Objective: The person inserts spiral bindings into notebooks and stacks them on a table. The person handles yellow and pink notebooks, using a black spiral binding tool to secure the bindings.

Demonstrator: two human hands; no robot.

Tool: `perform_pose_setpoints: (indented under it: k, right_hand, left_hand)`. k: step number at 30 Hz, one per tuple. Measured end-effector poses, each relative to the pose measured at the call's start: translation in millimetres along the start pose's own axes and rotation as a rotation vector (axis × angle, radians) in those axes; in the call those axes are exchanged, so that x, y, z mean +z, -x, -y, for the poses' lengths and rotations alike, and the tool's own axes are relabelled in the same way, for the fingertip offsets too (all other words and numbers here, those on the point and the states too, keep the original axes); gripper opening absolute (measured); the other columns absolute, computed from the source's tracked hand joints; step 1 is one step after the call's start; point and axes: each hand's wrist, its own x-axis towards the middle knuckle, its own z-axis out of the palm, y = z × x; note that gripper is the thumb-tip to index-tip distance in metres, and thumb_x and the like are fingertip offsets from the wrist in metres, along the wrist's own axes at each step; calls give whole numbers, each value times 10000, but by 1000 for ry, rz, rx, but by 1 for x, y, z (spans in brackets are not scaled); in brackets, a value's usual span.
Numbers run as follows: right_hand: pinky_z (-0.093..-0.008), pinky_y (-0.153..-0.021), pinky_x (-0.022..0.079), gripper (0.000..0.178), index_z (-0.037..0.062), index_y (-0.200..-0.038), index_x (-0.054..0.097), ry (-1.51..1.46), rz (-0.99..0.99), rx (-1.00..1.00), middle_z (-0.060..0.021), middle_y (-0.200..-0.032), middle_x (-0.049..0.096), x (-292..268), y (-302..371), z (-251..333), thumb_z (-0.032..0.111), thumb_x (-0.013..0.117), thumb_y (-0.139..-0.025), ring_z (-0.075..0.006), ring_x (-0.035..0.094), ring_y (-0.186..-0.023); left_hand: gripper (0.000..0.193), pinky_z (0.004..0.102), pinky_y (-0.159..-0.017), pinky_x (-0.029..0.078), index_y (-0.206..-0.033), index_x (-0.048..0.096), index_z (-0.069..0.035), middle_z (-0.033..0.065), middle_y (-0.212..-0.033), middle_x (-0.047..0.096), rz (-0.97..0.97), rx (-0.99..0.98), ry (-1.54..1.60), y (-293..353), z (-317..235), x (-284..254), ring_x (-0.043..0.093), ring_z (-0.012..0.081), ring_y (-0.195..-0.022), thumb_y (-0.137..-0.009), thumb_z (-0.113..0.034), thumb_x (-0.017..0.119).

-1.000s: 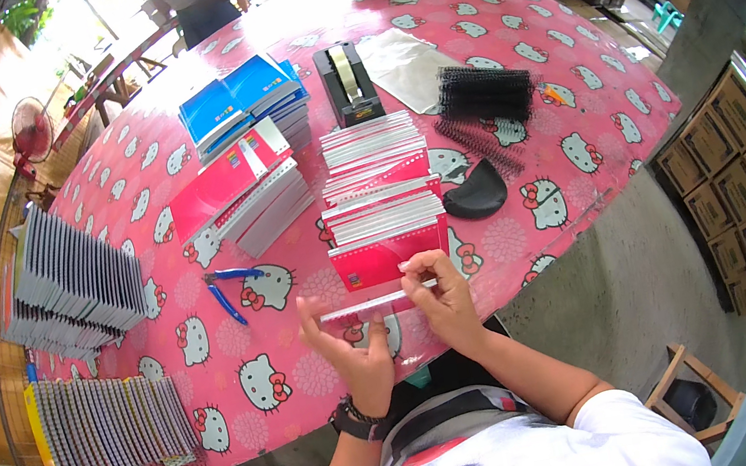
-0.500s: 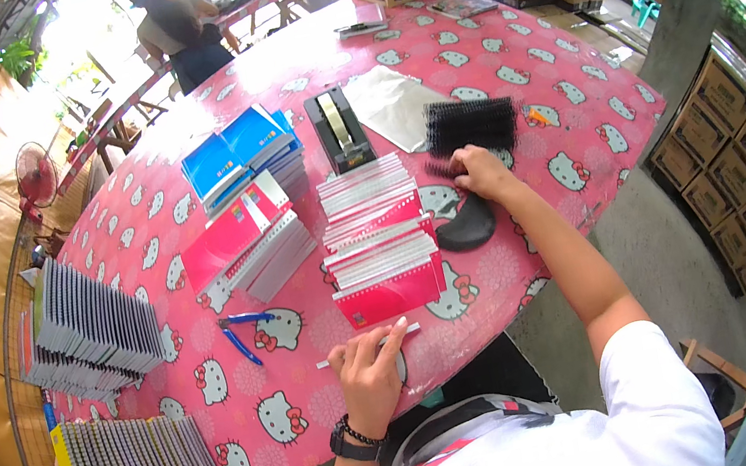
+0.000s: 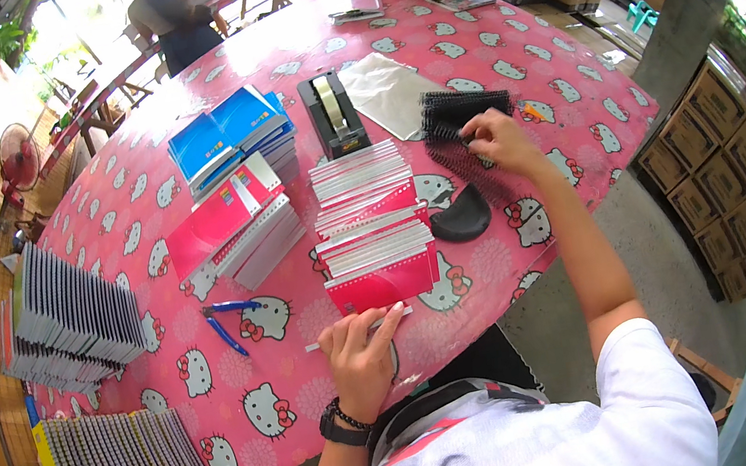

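Observation:
My left hand is near the table's front edge, its fingers closed over a thin white strip. Just beyond it stands a row of pink-covered, white-paged pads with punched edges. My right hand is shut on a dark binding coil, which trails below the fingers, blurred. Behind that hand lies a bundle of black binding coils. A round black pouch-like thing rests between the pads and my right forearm.
Blue-handled pliers, a tape dispenser, blue booklets and pink booklets lie on the patterned table. Coil-bound notebooks are stacked at left. Cartons stand at right; a person is in the background.
My right hand has drawn a coil out, moving slightly right and away from the black pouch-like thing. My left hand stays on the white strip. The whole view has shifted slightly.

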Motion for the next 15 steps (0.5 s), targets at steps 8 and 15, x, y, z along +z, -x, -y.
perform_pose_setpoints:
  k: [8,15]
  right_hand:
    - [-330,-775,441,323,31,-1231,516,-369,-40,29,-132,-973,523,36,113,113,54,477,-911,-216,511,-808]
    - [-318,-757,453,298,12,-1234,489,-177,-393,-113,-130,-924,545,115,159,108,89,493,-947,-215,547,-800]
  left_hand:
    - [347,332,-793,362,-1081,706,-164,-19,-974,661,20,28,46,-3,1,4,579,154,-860,-748,-86,649]
    - [303,328,-804,382,-1064,718,-154,-6,-992,681,64,57,51,-1,-10,11,585,180,-863,-772,-96,664]
